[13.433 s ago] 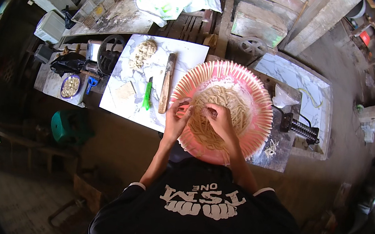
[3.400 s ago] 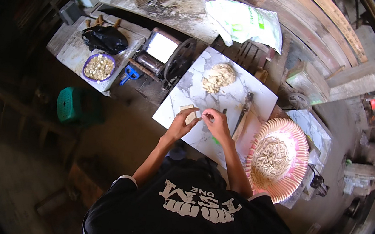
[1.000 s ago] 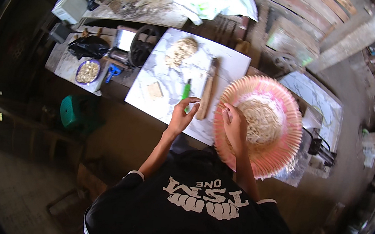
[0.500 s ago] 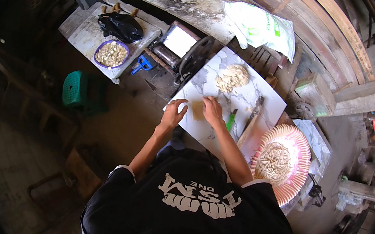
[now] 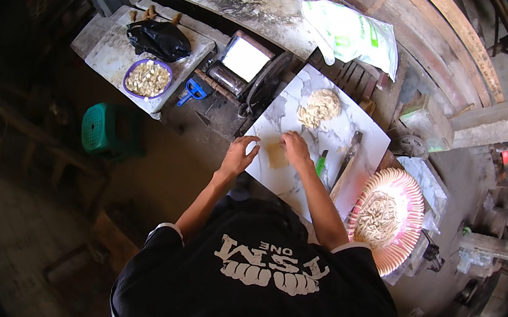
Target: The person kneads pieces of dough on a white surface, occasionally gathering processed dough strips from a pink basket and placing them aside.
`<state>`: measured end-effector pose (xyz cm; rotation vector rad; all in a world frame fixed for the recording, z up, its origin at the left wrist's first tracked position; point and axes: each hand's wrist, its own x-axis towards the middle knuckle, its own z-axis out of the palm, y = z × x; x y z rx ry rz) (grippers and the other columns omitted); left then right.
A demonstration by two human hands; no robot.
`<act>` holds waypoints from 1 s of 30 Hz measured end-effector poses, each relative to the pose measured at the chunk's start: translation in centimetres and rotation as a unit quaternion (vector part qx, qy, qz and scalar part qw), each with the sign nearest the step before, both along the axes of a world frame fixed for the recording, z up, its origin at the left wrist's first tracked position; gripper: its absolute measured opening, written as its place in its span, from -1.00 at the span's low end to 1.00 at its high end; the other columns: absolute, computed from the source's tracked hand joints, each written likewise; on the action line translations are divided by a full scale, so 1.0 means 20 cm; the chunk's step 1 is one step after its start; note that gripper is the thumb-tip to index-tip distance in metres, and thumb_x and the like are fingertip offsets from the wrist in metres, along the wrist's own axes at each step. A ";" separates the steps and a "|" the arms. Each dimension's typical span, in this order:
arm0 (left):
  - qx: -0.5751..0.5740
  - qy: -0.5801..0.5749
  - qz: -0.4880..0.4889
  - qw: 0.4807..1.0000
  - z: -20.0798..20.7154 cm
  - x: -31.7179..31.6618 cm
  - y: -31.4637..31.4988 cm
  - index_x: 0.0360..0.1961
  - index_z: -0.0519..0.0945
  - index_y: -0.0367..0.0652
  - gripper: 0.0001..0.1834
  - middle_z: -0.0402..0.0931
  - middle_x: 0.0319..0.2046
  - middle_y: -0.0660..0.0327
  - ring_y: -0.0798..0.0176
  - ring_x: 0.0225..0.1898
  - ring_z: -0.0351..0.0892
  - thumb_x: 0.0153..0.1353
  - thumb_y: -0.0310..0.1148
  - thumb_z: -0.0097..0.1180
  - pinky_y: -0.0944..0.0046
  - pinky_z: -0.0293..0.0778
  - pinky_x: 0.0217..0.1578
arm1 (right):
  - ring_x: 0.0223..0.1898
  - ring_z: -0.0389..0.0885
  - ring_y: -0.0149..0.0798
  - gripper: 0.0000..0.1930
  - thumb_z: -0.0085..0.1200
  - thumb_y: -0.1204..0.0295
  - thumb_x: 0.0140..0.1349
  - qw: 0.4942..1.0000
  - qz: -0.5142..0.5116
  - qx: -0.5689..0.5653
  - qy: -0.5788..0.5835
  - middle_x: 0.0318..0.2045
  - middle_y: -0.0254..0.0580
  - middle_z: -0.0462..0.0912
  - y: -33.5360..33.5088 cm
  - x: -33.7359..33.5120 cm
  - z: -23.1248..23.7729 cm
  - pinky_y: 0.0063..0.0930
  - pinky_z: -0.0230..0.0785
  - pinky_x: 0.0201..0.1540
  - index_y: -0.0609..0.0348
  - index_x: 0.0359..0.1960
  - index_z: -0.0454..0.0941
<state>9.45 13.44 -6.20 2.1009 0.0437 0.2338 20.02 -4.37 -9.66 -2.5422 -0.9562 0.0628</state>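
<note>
A thin, pale yellow sheet of dough lies on the white marble-patterned board. My left hand is just left of the sheet, fingers curved and thumb apart, holding nothing. At the sheet's far right corner is my right hand, fingers bent and loosely open; whether the fingertips touch the dough is hard to make out. Beyond it sits a heap of pale dough. Right of my right hand lie a green-handled knife and a long stick-like tool, dark at its far end.
Pale dough strips fill a pink-rimmed basket at right. A roller machine with a dark wheel stands beyond the board's left. Farther left are a purple bowl of chopped pale pieces, a black bag and a green stool. A white sack lies behind.
The view has shifted slightly, so the board sits a little farther right. Both hands stay beside the dough sheet, with the right fingers slightly farther up around its far corner.
</note>
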 end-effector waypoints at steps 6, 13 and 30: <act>0.001 0.005 -0.008 1.000 0.03 0.01 -0.01 -0.20 0.49 -0.19 -0.73 0.48 -0.21 0.00 -0.04 -0.09 0.39 0.08 -0.32 0.04 0.14 0.28 -0.06 | -0.24 0.44 -0.05 -0.90 0.01 0.55 -0.06 0.991 -0.048 0.060 0.113 -0.43 -0.07 0.49 0.02 -0.04 0.03 -0.26 0.29 -0.19 0.21 -0.45 0.49; 0.002 0.002 -0.015 1.000 0.04 0.00 -0.01 -0.19 0.49 -0.19 -0.73 0.48 -0.21 0.01 -0.02 -0.09 0.39 0.07 -0.32 0.04 0.15 0.28 -0.06 | -0.24 0.43 -0.03 -0.89 0.00 0.54 -0.05 0.991 -0.033 0.088 0.100 -0.40 -0.03 0.49 0.00 -0.07 0.04 -0.27 0.27 -0.19 0.25 -0.43 0.48; -0.078 0.014 -0.186 0.979 0.38 -0.03 -0.20 -0.10 0.46 -0.19 -0.65 0.45 -0.13 0.03 0.07 -0.08 0.42 0.04 -0.40 0.11 0.26 0.34 -0.12 | -0.39 0.51 -0.16 -0.87 0.06 0.52 0.01 0.949 -0.112 0.289 0.059 -0.45 -0.11 0.56 -0.16 -0.46 0.58 -0.40 0.33 -0.32 0.24 -0.36 0.49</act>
